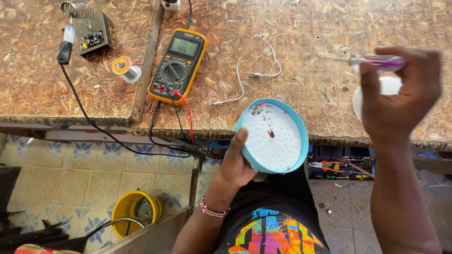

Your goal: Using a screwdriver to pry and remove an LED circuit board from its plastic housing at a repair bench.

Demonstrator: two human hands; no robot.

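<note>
In my left hand sits a round lamp housing with a light blue rim and a white face dotted with tiny pale yellow specks, plus one small red spot near the middle. My right hand grips a screwdriver with a clear purple handle. The multimeter has an orange-yellow case, a dark grey front and a grey-green display, with one red and one black lead. The table wears a brown leaf pattern. The floor tiles are pale with blue flower shapes. A yellow bucket stands below. My wrist bracelet is red and white beads.
</note>
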